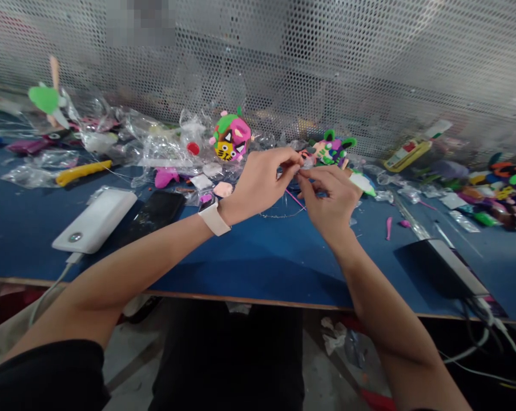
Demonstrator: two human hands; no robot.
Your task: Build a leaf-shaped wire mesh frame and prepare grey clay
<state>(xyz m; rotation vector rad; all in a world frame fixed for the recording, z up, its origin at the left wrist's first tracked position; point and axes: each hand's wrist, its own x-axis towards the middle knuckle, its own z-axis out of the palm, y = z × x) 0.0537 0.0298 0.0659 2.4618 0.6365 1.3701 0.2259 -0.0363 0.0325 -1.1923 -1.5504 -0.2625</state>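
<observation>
My left hand point(262, 180), with a white-banded watch point(215, 218) on its wrist, is raised over the back half of the blue table. Its thumb and forefinger are pinched together. Close beside it, my right hand point(331, 197) is also closed in a pinch, fingertips almost meeting the left ones. Whatever lies between the fingertips is too small and blurred to name. Below the hands a thin pink strip point(294, 198) and a fine clear thread point(283, 216) show. Behind them stand a colourful clay ball with a cat face point(232, 138) and a green-eared clay figure point(333, 149).
A white power bank point(96, 221) and a dark phone point(157, 214) lie left; a black power bank point(448, 268) with cables lies right. Clear plastic wrappers point(155, 145), a yellow clay stick point(84, 172) and colourful clay pieces point(508, 182) line the perforated metal wall point(258, 63).
</observation>
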